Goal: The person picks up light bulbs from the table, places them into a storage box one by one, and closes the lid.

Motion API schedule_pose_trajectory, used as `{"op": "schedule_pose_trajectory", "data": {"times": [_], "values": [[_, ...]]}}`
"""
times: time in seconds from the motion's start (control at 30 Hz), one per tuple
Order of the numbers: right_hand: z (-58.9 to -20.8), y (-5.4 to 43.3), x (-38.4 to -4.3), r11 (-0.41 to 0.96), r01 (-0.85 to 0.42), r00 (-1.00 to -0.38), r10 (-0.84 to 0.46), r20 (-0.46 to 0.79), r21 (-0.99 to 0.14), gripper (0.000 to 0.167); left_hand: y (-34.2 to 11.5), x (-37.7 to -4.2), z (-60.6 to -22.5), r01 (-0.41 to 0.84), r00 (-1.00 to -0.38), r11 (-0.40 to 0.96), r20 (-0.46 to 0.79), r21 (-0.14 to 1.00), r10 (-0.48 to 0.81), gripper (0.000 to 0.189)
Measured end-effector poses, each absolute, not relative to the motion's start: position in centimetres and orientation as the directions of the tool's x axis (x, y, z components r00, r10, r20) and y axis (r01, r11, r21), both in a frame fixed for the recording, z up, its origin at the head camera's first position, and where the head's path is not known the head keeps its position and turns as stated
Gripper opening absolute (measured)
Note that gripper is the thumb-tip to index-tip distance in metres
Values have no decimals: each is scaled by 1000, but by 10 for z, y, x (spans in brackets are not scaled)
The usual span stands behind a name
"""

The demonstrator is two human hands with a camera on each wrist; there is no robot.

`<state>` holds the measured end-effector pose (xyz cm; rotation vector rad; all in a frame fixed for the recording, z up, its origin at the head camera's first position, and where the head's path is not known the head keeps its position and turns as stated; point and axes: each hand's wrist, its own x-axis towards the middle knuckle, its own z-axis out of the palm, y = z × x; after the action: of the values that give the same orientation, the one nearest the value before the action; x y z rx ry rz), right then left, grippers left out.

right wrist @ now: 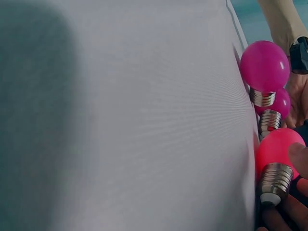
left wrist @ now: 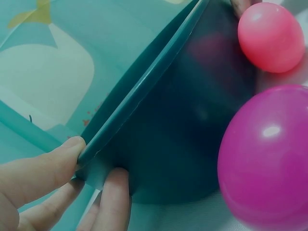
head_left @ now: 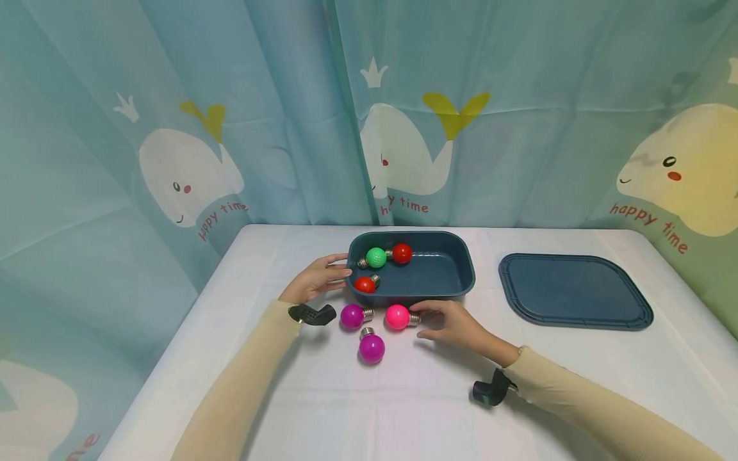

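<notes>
My left hand is at the left end of a dark blue plastic bin, straight fingers touching its outer wall near the rim. A green bulb, a red bulb and a second red bulb lie inside. By the bin's front wall, my right hand is beside a pink light bulb, index finger near its metal screw base, thumb spread apart. In the right wrist view, that thumb partly covers the pink bulb. Two purple bulbs lie nearby, one left and one in front.
A dark blue lid lies flat on the white table right of the bin. Behind the table hangs a blue-green curtain with whale prints. Each wrist wears a black camera.
</notes>
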<state>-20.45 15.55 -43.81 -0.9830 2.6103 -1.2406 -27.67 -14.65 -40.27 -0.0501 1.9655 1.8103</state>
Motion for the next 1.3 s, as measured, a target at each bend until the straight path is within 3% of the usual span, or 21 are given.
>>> {"op": "schedule_pose_trajectory", "data": {"times": [1.3], "values": [[-443, 145, -210, 539, -547, -776, -614, 145, -640, 37, -145, -275, -400, -337, -892, 123, -358, 934, 277, 59]]}}
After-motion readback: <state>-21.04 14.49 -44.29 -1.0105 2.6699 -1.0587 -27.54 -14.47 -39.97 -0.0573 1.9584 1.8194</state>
